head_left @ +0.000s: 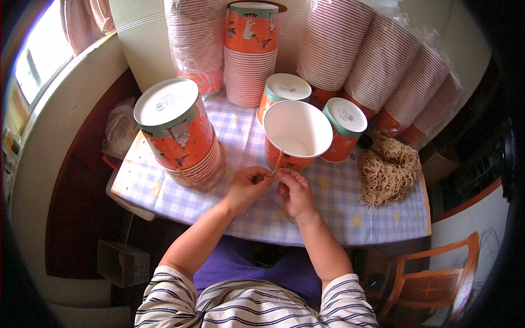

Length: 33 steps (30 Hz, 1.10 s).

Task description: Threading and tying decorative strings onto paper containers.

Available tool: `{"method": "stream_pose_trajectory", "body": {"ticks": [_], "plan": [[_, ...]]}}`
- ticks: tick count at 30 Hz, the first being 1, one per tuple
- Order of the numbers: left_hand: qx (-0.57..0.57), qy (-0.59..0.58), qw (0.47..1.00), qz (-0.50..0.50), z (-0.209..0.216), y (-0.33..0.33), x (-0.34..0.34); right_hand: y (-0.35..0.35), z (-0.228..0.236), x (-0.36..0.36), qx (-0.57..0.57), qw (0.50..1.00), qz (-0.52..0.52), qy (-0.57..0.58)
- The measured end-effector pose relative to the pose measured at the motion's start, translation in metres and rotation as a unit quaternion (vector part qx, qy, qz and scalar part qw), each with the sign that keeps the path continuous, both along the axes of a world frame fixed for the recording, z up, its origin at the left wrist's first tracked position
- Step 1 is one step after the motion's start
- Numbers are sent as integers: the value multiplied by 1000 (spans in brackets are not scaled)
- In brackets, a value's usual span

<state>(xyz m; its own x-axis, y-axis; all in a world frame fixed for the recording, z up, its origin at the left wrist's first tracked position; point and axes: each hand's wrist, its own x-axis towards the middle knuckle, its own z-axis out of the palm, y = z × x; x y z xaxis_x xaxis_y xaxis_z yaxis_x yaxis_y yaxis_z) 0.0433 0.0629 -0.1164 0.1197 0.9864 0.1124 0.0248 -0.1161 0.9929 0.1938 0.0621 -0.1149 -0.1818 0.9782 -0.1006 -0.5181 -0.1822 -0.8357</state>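
Just in front of the open, white-lined orange paper bucket, the left hand and right hand each have a closed, pinching grip on thin tan string, which rises against its front. Left of the bucket stands an upturned orange-and-green bucket stack; right, tangled beige strands.

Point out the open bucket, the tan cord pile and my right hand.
Open bucket (297, 123): head view, on its white inner wall.
Tan cord pile (385, 176): head view, on its strands.
Right hand (296, 191): head view, on its middle.
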Motion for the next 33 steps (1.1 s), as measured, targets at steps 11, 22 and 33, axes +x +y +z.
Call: {"method": "stream_pose_trajectory", "body": {"ticks": [11,22,33], "plan": [[160,104,978,87,-3,-3,5,3,-4,3,-53,997,17,60],[354,216,902,122,2,-1,4,-1,0,-2,-12,1000,4,13],[367,176,905,125,0,-1,3,-2,3,-2,5,1000,-8,5]]}}
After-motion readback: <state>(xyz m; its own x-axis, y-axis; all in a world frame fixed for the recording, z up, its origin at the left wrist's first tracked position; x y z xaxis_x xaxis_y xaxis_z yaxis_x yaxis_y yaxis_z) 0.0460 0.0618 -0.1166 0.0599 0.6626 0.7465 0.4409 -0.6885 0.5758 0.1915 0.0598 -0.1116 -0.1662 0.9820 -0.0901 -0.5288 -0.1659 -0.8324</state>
